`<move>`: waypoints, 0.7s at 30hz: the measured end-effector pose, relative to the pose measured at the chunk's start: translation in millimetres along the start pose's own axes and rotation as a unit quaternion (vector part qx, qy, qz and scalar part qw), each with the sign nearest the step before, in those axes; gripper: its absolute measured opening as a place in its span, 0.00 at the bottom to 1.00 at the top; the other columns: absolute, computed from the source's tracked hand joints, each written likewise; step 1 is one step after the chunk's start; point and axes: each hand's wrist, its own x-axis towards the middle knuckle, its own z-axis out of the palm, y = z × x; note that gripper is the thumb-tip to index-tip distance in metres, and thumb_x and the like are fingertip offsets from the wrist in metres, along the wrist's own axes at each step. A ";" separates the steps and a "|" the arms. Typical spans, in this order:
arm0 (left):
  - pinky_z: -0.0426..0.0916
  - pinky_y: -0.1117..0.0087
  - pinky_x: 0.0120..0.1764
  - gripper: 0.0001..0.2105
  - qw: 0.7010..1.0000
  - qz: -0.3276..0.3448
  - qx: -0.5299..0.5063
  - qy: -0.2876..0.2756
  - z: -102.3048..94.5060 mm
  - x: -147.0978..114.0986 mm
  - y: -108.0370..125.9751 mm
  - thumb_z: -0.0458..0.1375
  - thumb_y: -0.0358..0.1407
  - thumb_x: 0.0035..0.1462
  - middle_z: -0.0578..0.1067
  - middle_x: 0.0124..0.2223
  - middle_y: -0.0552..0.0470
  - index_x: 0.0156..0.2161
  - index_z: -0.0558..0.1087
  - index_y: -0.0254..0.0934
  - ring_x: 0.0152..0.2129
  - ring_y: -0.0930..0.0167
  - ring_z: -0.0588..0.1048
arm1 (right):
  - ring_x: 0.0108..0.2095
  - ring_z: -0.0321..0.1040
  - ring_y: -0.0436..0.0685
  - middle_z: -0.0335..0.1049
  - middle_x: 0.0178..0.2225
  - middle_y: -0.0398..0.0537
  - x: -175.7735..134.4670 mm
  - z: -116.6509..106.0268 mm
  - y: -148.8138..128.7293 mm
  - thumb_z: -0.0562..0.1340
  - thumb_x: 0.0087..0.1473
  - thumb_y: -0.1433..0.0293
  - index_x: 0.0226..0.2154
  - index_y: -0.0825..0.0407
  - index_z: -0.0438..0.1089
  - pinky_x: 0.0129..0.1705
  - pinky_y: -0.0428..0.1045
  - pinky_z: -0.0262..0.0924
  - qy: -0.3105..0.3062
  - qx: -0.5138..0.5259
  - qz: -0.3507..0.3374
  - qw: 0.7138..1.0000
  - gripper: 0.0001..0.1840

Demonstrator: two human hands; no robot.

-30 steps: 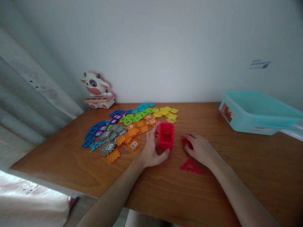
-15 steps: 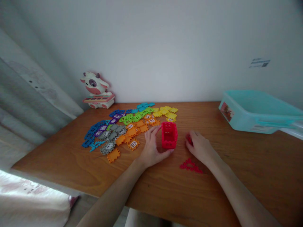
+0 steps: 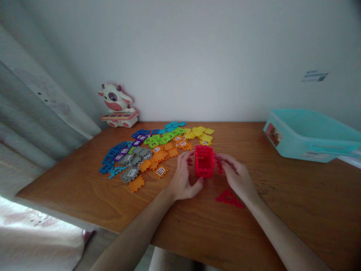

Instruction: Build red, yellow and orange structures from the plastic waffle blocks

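Note:
A red open box built of interlocking plastic tiles (image 3: 204, 161) stands on the wooden table (image 3: 296, 195). My left hand (image 3: 182, 180) grips its left side, thumb at the front corner. My right hand (image 3: 237, 175) pinches a small red tile piece (image 3: 219, 166) right beside the box's right wall. A red triangular tile (image 3: 229, 198) lies flat just in front of my right wrist.
A spread of loose tiles (image 3: 146, 150), blue, purple, grey, orange, green and yellow, covers the table left of the box. A toy cow with a keyboard (image 3: 117, 107) stands at the back left by the wall. A teal plastic bin (image 3: 310, 140) sits at the right.
My right hand picked up a small red tile and carried it left to the box's right side. The box shifted slightly right in my left hand.

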 end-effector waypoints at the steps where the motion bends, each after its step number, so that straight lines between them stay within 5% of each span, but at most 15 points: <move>1: 0.70 0.49 0.53 0.42 1.000 -0.006 -0.005 0.007 1.2 -0.3 -0.5 0.63 0.32 0.51 0.59 0.61 0.38 0.68 0.48 0.42 0.56 0.56 0.64 | 0.55 0.72 0.63 0.76 0.52 0.55 -2.2 1.8 -3.3 0.57 0.64 0.60 0.45 0.48 0.77 0.58 0.61 0.65 0.002 0.012 -0.016 1.000 0.16; 8: 0.76 0.57 0.48 0.42 0.997 -0.033 -0.072 -0.003 9.0 -5.7 -4.8 0.65 0.30 0.50 0.59 0.62 0.40 0.68 0.51 0.44 0.45 0.66 0.73 | 0.56 0.66 0.68 0.66 0.56 0.59 -18.6 20.7 -15.4 0.71 0.48 0.50 0.53 0.49 0.70 0.59 0.65 0.64 -0.001 -0.098 -0.117 0.988 0.34; 14: 0.71 0.51 0.57 0.39 0.999 0.021 0.022 -0.036 0.7 -3.8 -0.9 0.67 0.35 0.52 0.66 0.59 0.41 0.66 0.56 0.44 0.55 0.59 0.69 | 0.54 0.68 0.68 0.69 0.52 0.56 -14.4 19.3 -7.1 0.68 0.52 0.59 0.53 0.48 0.68 0.57 0.65 0.64 0.026 -0.115 -0.108 0.987 0.27; 21: 0.65 0.46 0.61 0.45 0.994 0.044 0.092 0.046 -22.8 6.3 1.6 0.73 0.51 0.44 0.67 0.61 0.39 0.64 0.59 0.42 0.59 0.55 0.68 | 0.59 0.65 0.66 0.66 0.59 0.54 -10.4 -4.0 -11.0 0.67 0.53 0.66 0.59 0.45 0.63 0.62 0.63 0.61 -0.116 -0.102 -0.208 0.966 0.31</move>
